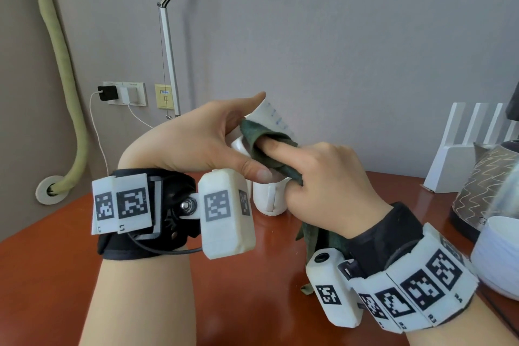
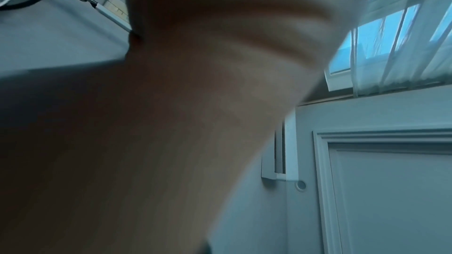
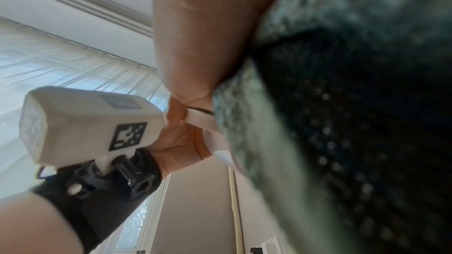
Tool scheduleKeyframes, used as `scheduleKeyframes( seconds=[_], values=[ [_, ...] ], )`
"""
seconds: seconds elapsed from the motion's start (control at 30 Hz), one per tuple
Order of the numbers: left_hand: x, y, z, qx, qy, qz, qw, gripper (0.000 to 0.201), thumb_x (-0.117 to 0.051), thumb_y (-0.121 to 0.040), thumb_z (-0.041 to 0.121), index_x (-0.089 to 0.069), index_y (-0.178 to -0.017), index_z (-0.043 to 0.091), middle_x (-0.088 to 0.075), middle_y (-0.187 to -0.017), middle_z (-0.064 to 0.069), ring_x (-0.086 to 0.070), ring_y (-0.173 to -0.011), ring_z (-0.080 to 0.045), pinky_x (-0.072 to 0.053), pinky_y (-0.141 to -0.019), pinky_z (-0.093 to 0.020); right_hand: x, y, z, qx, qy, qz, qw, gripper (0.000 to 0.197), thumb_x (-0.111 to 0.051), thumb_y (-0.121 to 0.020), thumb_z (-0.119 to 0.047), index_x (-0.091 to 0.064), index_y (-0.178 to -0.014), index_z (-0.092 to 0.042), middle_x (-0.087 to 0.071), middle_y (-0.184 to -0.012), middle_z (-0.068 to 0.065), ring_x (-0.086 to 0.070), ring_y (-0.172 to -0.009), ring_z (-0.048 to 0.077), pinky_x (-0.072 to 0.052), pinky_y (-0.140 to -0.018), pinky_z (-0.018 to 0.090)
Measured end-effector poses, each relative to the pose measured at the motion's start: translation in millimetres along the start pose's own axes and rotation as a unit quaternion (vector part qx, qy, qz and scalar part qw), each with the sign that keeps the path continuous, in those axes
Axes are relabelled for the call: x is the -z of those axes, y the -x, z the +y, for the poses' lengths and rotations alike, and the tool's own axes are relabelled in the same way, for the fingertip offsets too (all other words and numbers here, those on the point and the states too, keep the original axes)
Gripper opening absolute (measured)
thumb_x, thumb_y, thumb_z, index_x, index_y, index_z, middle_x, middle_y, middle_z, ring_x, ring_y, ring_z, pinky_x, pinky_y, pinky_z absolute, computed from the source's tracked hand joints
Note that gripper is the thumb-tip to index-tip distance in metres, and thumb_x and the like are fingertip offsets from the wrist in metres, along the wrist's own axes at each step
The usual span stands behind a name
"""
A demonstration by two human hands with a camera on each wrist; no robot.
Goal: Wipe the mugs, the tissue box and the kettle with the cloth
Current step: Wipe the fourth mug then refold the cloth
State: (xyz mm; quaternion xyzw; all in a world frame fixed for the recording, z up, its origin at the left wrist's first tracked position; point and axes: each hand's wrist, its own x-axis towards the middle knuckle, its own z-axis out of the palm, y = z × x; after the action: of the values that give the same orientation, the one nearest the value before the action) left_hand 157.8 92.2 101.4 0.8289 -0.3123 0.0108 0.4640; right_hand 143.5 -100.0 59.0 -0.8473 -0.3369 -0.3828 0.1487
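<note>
My left hand (image 1: 219, 137) holds a white mug (image 1: 273, 118) with faint blue marks, raised above the table and tilted, thumb below and forefinger on top. My right hand (image 1: 320, 177) grips a dark green cloth (image 1: 266, 149) and its forefinger presses the cloth against the mug. The cloth's loose end hangs under the right wrist. In the right wrist view the cloth (image 3: 342, 103) fills the right side, with the left hand (image 3: 181, 142) on the white mug (image 3: 203, 121). The left wrist view is a close blur. A second white mug (image 1: 269, 199) stands on the table behind. The patterned kettle (image 1: 483, 185) stands at the right.
The red-brown table (image 1: 252, 303) runs under both arms. A white ribbed vessel (image 1: 497, 255) sits near the right wrist, in front of the kettle. A white slatted stand (image 1: 460, 154) is at the back right. A lamp pole (image 1: 168, 64), wall sockets and a cable are behind.
</note>
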Motion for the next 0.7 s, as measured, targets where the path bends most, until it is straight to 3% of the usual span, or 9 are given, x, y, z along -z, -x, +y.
scheduleKeyframes(
  seconds=[0.07,0.13,0.23,0.33,0.4,0.47,0.57,0.63,0.7],
  values=[
    [-4,-3,2,0.001,0.001,0.01,1.0,0.134,-0.092,-0.043,0.031,-0.019,-0.155,0.016,-0.06,-0.132,0.011,-0.047,-0.127,0.007,-0.033,-0.109,-0.015,1,-1,1,-0.012,0.01,0.014,1.0,0.065,-0.041,-0.059,-0.014,-0.064,-0.118,-0.033,-0.043,-0.051,-0.013,-0.038,-0.043,0.019,-0.024,-0.045,0.015],
    [-5,-5,1,-0.003,0.009,0.01,1.0,0.134,-0.093,-0.044,0.03,-0.018,-0.155,0.015,-0.059,-0.134,0.01,-0.046,-0.128,0.006,-0.032,-0.112,-0.018,1,-1,3,-0.023,0.022,0.031,0.999,0.068,-0.041,-0.06,-0.014,-0.062,-0.122,-0.031,-0.051,-0.05,-0.007,-0.037,-0.042,0.021,-0.023,-0.045,0.015],
    [-4,-4,1,-0.021,0.023,-0.001,1.0,0.141,-0.095,-0.042,0.044,-0.017,-0.155,0.014,-0.052,-0.144,0.007,-0.043,-0.134,0.001,-0.031,-0.115,-0.028,1,-1,6,-0.043,0.017,0.043,0.998,0.073,-0.042,-0.057,-0.012,-0.06,-0.126,-0.029,-0.045,-0.047,-0.003,-0.03,-0.043,0.021,-0.024,-0.042,0.018],
    [-2,-1,2,-0.036,0.065,0.006,0.997,0.14,-0.095,-0.041,0.043,-0.02,-0.155,0.014,-0.053,-0.143,0.003,-0.046,-0.133,-0.005,-0.036,-0.113,-0.032,0,0,12,-0.03,0.009,0.065,0.997,0.075,-0.044,-0.053,-0.007,-0.062,-0.124,-0.025,-0.033,-0.047,-0.006,-0.026,-0.043,0.021,-0.024,-0.042,0.017],
    [-1,1,1,-0.047,0.1,0.018,0.994,0.134,-0.095,-0.045,0.031,-0.02,-0.155,0.012,-0.058,-0.138,0.0,-0.051,-0.13,-0.01,-0.043,-0.107,-0.03,0,1,16,0.006,-0.012,0.106,0.994,0.067,-0.042,-0.057,-0.005,-0.068,-0.117,-0.02,-0.029,-0.05,-0.008,-0.024,-0.045,0.018,-0.024,-0.042,0.018],
    [-2,3,3,-0.058,0.128,0.028,0.99,0.123,-0.091,-0.051,0.014,-0.022,-0.153,0.01,-0.062,-0.133,-0.003,-0.057,-0.123,-0.015,-0.049,-0.096,-0.026,0,3,19,0.037,-0.055,0.187,0.98,0.056,-0.04,-0.062,-0.005,-0.073,-0.107,-0.012,-0.036,-0.057,-0.01,-0.024,-0.053,0.01,-0.027,-0.044,0.02],
    [-4,4,4,-0.084,0.15,0.056,0.984,0.117,-0.081,-0.05,-0.006,-0.027,-0.151,0.016,-0.064,-0.129,-0.001,-0.063,-0.116,-0.016,-0.053,-0.085,-0.025,1,5,24,0.024,-0.12,0.312,0.942,0.053,-0.042,-0.069,-0.002,-0.064,-0.117,-0.002,-0.038,-0.065,-0.013,-0.024,-0.057,0.008,-0.028,-0.052,0.014],
    [-6,4,5,-0.1,0.153,0.062,0.981,0.124,-0.08,-0.047,-0.011,-0.023,-0.153,0.018,-0.063,-0.131,0.0,-0.063,-0.116,-0.016,-0.053,-0.083,-0.025,5,5,25,-0.018,-0.19,0.318,0.929,0.054,-0.046,-0.076,-0.009,-0.052,-0.13,-0.01,-0.049,-0.059,-0.004,-0.035,-0.05,0.015,-0.035,-0.049,0.018],
    [-8,3,6,-0.107,0.152,0.056,0.981,0.126,-0.081,-0.05,-0.019,-0.021,-0.154,0.018,-0.062,-0.133,0.001,-0.062,-0.118,-0.017,-0.053,-0.086,-0.025,8,5,23,-0.066,-0.255,0.256,0.93,0.058,-0.056,-0.082,-0.033,-0.042,-0.137,-0.022,-0.063,-0.072,0.001,-0.057,-0.062,0.011,-0.045,-0.059,0.017]
  ],
)
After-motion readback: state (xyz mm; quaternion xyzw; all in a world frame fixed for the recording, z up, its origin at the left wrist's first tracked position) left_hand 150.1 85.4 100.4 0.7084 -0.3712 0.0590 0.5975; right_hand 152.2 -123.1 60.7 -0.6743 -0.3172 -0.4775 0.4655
